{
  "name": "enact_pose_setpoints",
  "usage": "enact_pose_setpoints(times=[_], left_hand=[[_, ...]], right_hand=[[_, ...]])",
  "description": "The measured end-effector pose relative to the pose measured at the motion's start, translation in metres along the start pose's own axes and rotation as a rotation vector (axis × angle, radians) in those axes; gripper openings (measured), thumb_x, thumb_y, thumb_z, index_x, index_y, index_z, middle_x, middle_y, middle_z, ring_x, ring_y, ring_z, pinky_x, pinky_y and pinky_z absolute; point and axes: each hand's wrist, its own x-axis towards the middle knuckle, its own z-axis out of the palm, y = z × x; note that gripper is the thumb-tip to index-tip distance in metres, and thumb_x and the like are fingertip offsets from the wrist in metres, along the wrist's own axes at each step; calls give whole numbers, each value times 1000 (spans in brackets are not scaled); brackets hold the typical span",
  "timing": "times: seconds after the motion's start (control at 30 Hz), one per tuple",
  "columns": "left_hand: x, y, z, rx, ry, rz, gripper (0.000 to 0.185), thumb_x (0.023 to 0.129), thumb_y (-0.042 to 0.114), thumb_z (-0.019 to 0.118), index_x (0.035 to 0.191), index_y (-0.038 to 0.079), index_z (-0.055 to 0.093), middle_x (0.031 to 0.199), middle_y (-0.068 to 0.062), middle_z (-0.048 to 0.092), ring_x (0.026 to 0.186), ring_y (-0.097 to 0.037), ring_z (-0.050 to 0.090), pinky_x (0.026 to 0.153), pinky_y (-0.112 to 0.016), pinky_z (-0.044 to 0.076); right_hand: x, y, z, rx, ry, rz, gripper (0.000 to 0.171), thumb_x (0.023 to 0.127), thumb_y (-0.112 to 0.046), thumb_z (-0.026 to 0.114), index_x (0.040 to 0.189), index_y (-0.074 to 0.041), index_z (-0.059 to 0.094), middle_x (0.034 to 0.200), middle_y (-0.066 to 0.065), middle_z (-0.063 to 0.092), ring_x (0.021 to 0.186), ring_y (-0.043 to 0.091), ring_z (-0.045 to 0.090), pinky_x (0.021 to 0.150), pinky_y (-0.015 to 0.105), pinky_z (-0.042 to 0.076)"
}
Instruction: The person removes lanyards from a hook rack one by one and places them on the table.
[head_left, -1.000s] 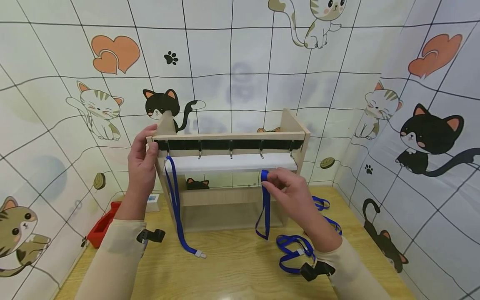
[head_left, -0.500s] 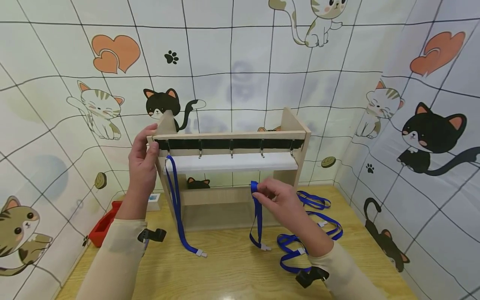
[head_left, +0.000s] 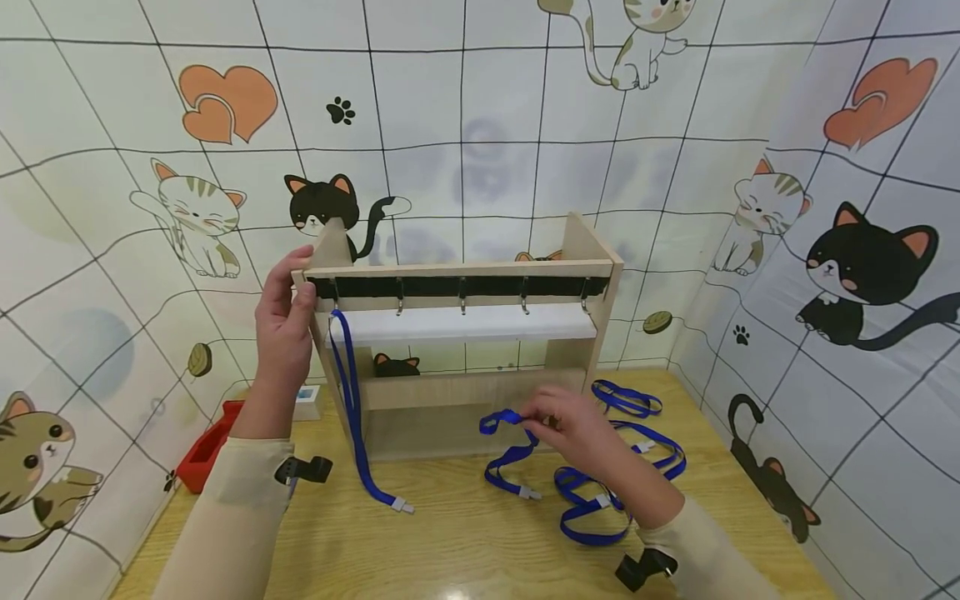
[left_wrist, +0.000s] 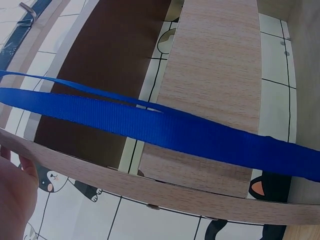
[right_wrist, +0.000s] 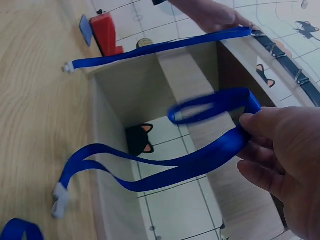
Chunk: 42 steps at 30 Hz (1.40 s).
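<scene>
My left hand (head_left: 287,325) grips the upper left side of a small wooden shelf (head_left: 465,390). Along the shelf's front runs a black strip (head_left: 431,288) with several metal hooks. One blue lanyard (head_left: 351,400) hangs from the leftmost hook, its white clip down by the table. Lower, in front of the shelf's right half, my right hand (head_left: 573,421) pinches a second blue lanyard (right_wrist: 200,160) between thumb and fingers. A short loop of it sticks out to the left in the head view; the rest trails down to a white clip (right_wrist: 60,200).
Several loose blue lanyards (head_left: 630,400) lie on the wooden table (head_left: 450,542) to the right, partly behind the right forearm. A red bin (head_left: 212,450) and a small white box (head_left: 307,405) stand left of the shelf. A cat-print sheet (head_left: 480,108) surrounds the table.
My right hand has come down from just below the hooks, lowering the lanyard. Its top now folds over to the left and its clip end sits lower. The left hand has stayed on the shelf.
</scene>
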Motion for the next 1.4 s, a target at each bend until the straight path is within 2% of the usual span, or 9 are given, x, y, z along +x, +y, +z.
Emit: enact_pose_setpoints(times=[0.23, 0.37, 0.57, 0.7, 0.93, 1.07, 1.4], left_hand=[[0, 0, -1, -21, 4, 3, 37, 115, 12, 59, 151, 5, 58, 168, -6, 50, 157, -36, 35, 118, -35, 47], [0, -1, -1, -26, 2, 3, 37, 115, 11, 58, 151, 4, 57, 168, -6, 50, 156, -38, 34, 118, -35, 47], [-2, -1, -1, -28, 4, 3, 37, 115, 10, 58, 152, 6, 59, 167, -6, 50, 153, -34, 38, 116, -32, 47], [-1, -2, -1, -40, 4, 5, 37, 115, 9, 58, 152, 7, 59, 167, -6, 50, 153, -33, 39, 116, -32, 48], [-2, -1, 1, -45, 3, 4, 37, 115, 9, 58, 152, 7, 59, 167, -6, 50, 154, -34, 38, 116, -31, 48], [-1, -1, 1, -47, 3, 9, 36, 115, 9, 58, 151, 6, 59, 168, -7, 50, 156, -37, 35, 117, -32, 48], [1, -3, 1, -57, 1, 18, 36, 115, 8, 57, 151, 6, 59, 167, -8, 50, 155, -33, 37, 116, -31, 48]], right_hand=[[-16, 12, 10, 100, -141, 77, 15, 102, -3, 79, 110, -16, 80, 103, -3, 72, 87, 4, 66, 68, 27, 58], [-23, 19, 19, 147, -190, 101, 16, 101, -3, 80, 110, -16, 81, 103, -4, 72, 84, 3, 65, 68, 27, 58], [-33, 33, 34, 144, -246, 109, 16, 100, -3, 82, 107, -17, 82, 105, -8, 73, 89, 2, 66, 72, 26, 58], [-37, 42, 44, 155, -287, 129, 16, 100, -1, 81, 107, -15, 82, 105, -6, 73, 92, 3, 66, 77, 27, 59], [-46, 60, 63, 167, -309, 138, 15, 98, 2, 81, 106, -11, 80, 102, -1, 74, 91, 4, 64, 79, 32, 60], [-48, 68, 71, 174, -313, 161, 13, 99, 0, 81, 106, -11, 80, 102, -2, 74, 90, 3, 65, 79, 30, 59], [-51, 69, 81, 152, -347, 248, 11, 99, -6, 82, 109, -9, 80, 102, -2, 72, 91, 4, 65, 79, 29, 58]])
